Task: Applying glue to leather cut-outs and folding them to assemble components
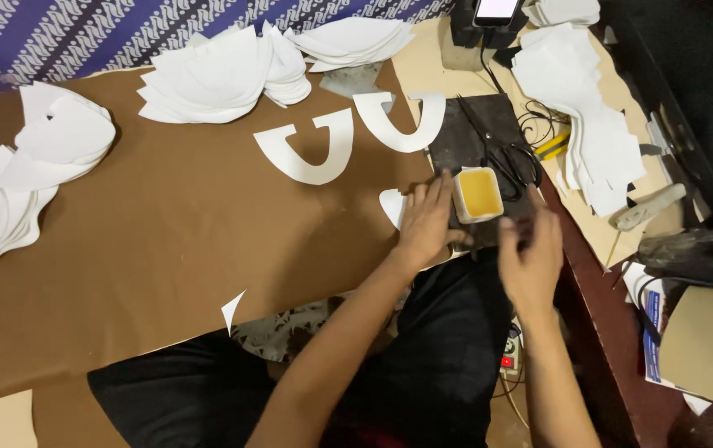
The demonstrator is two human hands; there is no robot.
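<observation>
Blurred right hand [531, 253] hides its fingertips' contents.

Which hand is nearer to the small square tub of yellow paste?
Left. The left hand lies beside the yellow tub, fingertips about at its left wall. The right hand, blurred, sits below and to the tub's right, slightly farther off.

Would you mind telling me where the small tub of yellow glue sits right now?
In the head view, the tub sits right of centre on the dark slab, between the left hand and right hand, just left of the scissors.
</observation>
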